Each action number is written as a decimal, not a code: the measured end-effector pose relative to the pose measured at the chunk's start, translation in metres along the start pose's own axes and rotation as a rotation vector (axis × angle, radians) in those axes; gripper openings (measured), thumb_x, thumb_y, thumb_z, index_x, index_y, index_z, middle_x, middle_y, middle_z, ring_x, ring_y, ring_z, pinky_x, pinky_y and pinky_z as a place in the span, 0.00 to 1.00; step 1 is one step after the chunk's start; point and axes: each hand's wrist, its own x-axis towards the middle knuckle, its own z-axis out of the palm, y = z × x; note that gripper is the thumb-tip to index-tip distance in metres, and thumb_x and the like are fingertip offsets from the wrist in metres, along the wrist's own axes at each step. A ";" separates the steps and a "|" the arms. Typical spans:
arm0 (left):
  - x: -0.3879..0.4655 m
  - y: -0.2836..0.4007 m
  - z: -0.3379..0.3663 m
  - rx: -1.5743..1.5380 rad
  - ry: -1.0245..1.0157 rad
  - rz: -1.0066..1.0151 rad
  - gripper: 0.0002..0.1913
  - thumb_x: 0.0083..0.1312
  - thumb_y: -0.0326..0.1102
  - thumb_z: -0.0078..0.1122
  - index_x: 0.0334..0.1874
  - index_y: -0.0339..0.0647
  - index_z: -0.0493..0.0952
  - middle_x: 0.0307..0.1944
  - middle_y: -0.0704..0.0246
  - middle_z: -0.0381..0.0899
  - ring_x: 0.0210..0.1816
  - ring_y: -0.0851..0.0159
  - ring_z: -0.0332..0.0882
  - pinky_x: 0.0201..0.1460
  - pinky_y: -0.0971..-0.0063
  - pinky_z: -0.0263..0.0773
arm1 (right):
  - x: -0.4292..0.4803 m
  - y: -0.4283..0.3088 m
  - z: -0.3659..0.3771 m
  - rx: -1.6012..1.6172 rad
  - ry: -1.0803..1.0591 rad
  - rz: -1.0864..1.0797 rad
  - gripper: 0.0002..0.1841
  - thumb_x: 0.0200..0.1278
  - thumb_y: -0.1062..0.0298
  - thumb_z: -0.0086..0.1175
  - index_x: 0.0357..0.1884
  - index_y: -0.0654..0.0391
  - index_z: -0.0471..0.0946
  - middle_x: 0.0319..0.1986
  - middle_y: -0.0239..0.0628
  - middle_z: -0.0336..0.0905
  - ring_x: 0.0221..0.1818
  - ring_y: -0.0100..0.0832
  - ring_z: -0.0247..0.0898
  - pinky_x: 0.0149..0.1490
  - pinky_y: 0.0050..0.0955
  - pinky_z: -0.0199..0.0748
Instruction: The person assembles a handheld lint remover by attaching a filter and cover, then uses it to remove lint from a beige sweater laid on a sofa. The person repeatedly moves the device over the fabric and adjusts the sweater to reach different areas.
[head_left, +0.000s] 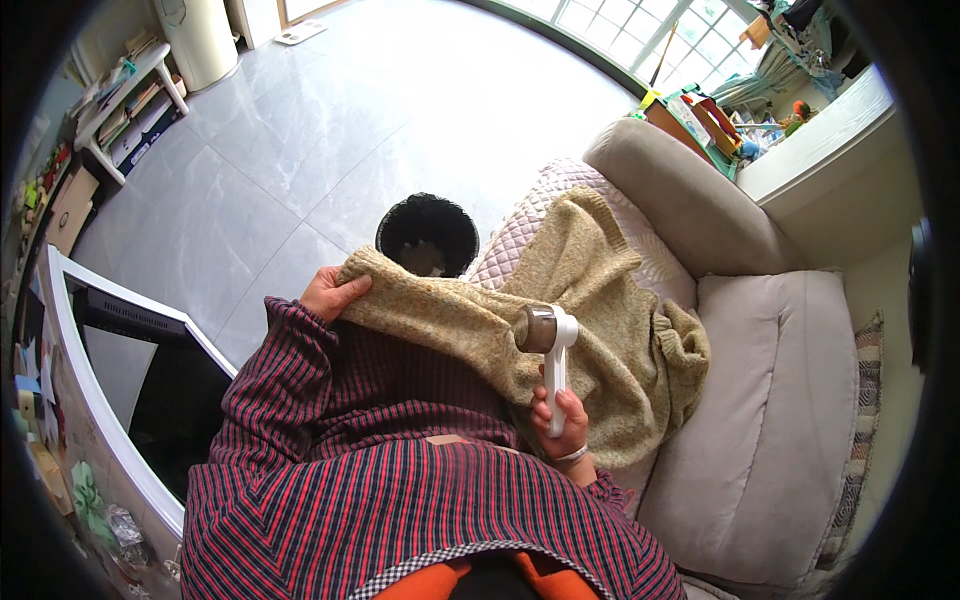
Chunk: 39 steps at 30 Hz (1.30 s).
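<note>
A beige knitted sweater (450, 322) lies across my lap and over the sofa seat to my right. My left hand (330, 291) pinches the cuff end of one sleeve, thumb on top, and holds it out to the left. In my right hand (561, 420) is a white fabric shaver (555, 367), gripped by its handle. Its head with a smoky translucent lint cup points up and left, over the knit; whether it touches the wool I cannot tell. Another part of the sweater (679, 345) is bunched near the sofa back cushion.
A black waste bin (427, 232) with some pale scraps inside stands on the grey tile floor (262, 187) beyond the sleeve. The sofa's padded arm (690, 195) and back cushion (757, 420) bound the right side. A white-framed black screen (150, 367) stands close on the left.
</note>
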 end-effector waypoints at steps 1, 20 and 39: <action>0.000 -0.001 -0.001 -0.016 0.014 0.010 0.13 0.67 0.38 0.60 0.45 0.34 0.80 0.39 0.67 0.84 0.39 0.70 0.80 0.44 0.74 0.76 | 0.001 0.002 -0.001 -0.017 0.036 -0.024 0.27 0.65 0.67 0.50 0.64 0.64 0.60 0.39 0.40 0.70 0.27 0.24 0.62 0.27 0.21 0.65; 0.012 0.031 -0.023 0.095 0.131 -0.225 0.20 0.74 0.44 0.45 0.51 0.32 0.76 0.43 0.65 0.82 0.41 0.69 0.81 0.47 0.74 0.75 | 0.022 -0.018 0.065 -1.010 -0.196 -0.200 0.37 0.50 0.69 0.60 0.65 0.66 0.63 0.39 0.39 0.77 0.34 0.25 0.73 0.39 0.23 0.72; 0.020 0.025 -0.025 -0.059 0.136 -0.358 0.27 0.76 0.52 0.35 0.60 0.34 0.71 0.53 0.62 0.79 0.49 0.66 0.80 0.56 0.72 0.73 | 0.127 0.040 0.144 -1.593 -0.742 -0.550 0.32 0.48 0.77 0.61 0.60 0.57 0.70 0.37 0.48 0.77 0.37 0.47 0.78 0.40 0.34 0.75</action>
